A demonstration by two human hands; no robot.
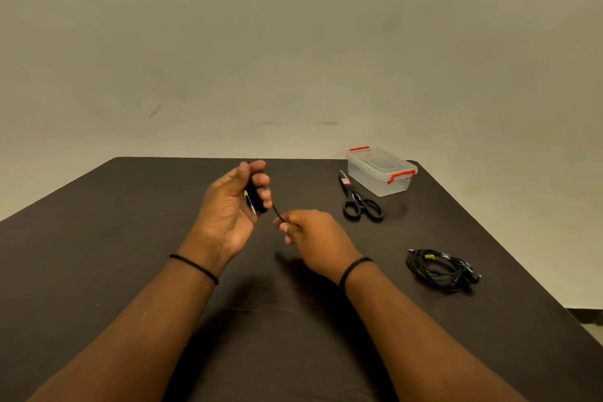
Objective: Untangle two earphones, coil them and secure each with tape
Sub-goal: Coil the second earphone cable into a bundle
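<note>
- Head view: your left hand (pixel 235 202) is curling its fingers round the coiled earphone (pixel 256 197), well left of the scissors (pixel 359 202); the cord is looking light, limp and springy, so keep squeezing across the loops.
- Your right hand (pixel 313 232) is pinching the loose cord end (pixel 278 214), nearer the scissors; grip close to the coil.
- The second earphone bundle (pixel 440 269) is lying on the table (pixel 98 254) nearer you than the scissors.

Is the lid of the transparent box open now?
No, the clear box has its lid on, and the red clips sit at both ends, beside the scissors.
</note>
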